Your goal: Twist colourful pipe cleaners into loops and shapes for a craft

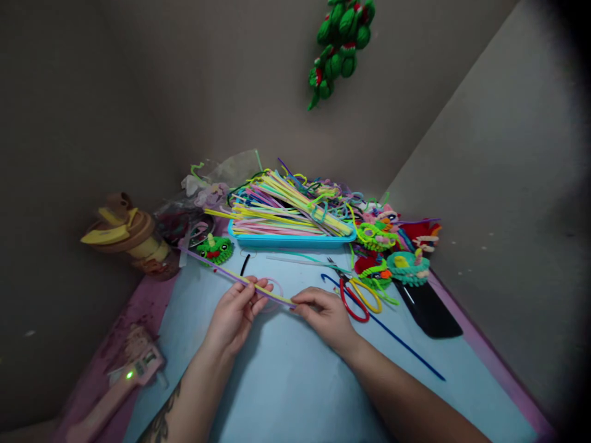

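My left hand [235, 311] and my right hand [325, 314] rest on a light blue table surface [286, 381], both pinched on a bundle of thin pipe cleaners [221, 267], purple and yellow, that runs up and to the left from my fingers. The right hand grips its near end, the left hand holds it about a hand's width further along. A pale pink loop [276, 289] lies just behind the left fingers. Red and yellow handled scissors [355, 294] lie right of my right hand.
A turquoise tray [290, 240] heaped with coloured pipe cleaners stands at the back. Finished fuzzy figures [397, 252] crowd the right, a green one [215, 248] sits left. A blue pipe cleaner [397, 338], a black object [429, 311], a pink glue gun [120, 384] and a brown figure [124, 234] surround the work area.
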### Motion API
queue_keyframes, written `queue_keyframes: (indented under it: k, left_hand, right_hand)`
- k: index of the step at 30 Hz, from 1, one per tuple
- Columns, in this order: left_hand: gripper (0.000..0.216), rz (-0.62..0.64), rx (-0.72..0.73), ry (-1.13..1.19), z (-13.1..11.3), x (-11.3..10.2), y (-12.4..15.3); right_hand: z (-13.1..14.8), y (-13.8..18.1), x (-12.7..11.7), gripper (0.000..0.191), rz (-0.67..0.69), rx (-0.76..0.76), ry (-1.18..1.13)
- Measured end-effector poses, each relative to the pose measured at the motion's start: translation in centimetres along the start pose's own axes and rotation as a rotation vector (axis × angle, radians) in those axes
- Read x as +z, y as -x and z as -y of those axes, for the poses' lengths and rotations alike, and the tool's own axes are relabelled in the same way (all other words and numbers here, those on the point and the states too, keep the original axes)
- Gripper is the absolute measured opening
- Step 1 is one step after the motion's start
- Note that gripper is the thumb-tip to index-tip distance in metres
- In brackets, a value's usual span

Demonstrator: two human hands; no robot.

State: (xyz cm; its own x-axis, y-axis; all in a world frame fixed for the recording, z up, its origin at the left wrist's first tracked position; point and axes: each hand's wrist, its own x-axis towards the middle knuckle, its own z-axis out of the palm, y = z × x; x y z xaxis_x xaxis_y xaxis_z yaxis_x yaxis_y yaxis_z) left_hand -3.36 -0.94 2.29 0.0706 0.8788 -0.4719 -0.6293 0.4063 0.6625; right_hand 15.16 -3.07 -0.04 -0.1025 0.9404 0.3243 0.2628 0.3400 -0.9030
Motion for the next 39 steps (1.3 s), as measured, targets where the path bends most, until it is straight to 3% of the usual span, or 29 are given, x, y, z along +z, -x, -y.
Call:
queue_keyframes:
  k: [5,11,21,31,39]
  left_hand:
    - [0.013,0.003,0.003,0.015,0.1,0.0,-0.1]
    - [0.012,0.019,0.018,0.021,0.3,-0.1,-0.2]
    - [0.023,-0.035,0.080,0.004,0.0,-0.3,-0.5]
    - [0.021,-0.119,0.169,0.033,-1.7,-1.2,-1.0]
    - [0.019,-0.099,0.200,-0.094,-1.9,-1.7,-1.3]
  right_hand:
    - [-0.2,0.1,0.0,0.012,-0.039,-0.143,0.151]
    - [-0.7,0.4,0.3,0.014,-0.035,-0.149,0.300]
    - [-0.3,0.3,0.3,0.016,0.048,-0.203,0.357]
    - [-0.1,0.8,0.4,0.016,0.315,-0.385,0.424]
    - [-0.5,1.0,0.6,0.017,0.360,-0.434,0.525]
